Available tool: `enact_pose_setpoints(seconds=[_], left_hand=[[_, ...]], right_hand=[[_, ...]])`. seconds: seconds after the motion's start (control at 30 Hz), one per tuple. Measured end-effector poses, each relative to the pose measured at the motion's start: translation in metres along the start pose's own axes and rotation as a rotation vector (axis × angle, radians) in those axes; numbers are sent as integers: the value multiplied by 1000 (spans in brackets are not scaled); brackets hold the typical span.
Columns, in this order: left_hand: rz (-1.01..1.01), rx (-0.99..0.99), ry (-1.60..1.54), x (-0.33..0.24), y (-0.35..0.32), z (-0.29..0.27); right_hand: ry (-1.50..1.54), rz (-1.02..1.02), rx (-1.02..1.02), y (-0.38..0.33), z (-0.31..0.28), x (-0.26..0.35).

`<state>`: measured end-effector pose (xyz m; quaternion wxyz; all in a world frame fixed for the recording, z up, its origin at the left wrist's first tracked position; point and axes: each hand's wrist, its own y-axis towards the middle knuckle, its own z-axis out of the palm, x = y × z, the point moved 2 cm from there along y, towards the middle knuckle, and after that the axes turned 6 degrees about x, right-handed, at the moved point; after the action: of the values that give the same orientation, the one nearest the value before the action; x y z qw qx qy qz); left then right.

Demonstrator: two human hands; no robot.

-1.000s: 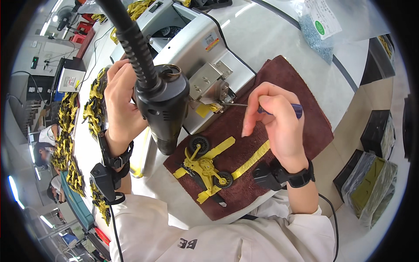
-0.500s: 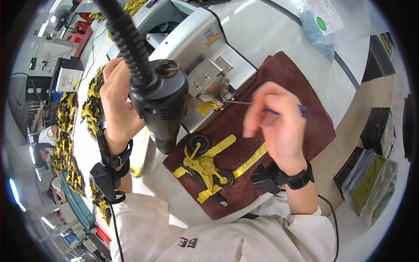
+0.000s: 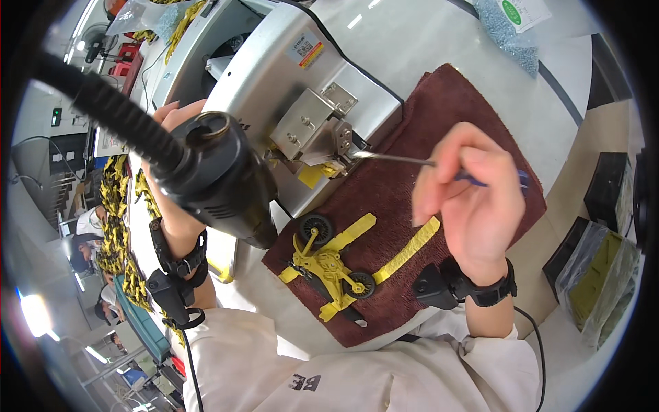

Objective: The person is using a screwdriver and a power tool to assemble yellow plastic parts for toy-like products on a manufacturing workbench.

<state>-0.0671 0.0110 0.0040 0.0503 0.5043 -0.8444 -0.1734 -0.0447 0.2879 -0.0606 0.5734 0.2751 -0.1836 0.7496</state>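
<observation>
Yellow toy motorcycle (image 3: 325, 265) near the lower left edge of a brown cloth (image 3: 453, 103).
Right hand (image 3: 480, 199) curls round a blue-handled tool (image 3: 398, 159), its tip by a silver machine (image 3: 268, 82); left hand (image 3: 162, 195), partly behind a black hanging device (image 3: 226, 189), has an unclear grip.

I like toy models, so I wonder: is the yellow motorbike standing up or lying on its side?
Lying on its side: the yellow motorbike is flat on the brown cloth, its black wheels showing their round faces.
</observation>
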Motion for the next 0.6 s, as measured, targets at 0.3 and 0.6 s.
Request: enact_pose_setpoints(seconds=[0.3, 0.6], left_hand=[[-208, -4, -103, -18, -2, -9], [-327, 205, -146, -14, -6, -16]], right_hand=[[-357, 166, 56, 7, 15, 6], [-250, -11, 129, -1, 4, -2]])
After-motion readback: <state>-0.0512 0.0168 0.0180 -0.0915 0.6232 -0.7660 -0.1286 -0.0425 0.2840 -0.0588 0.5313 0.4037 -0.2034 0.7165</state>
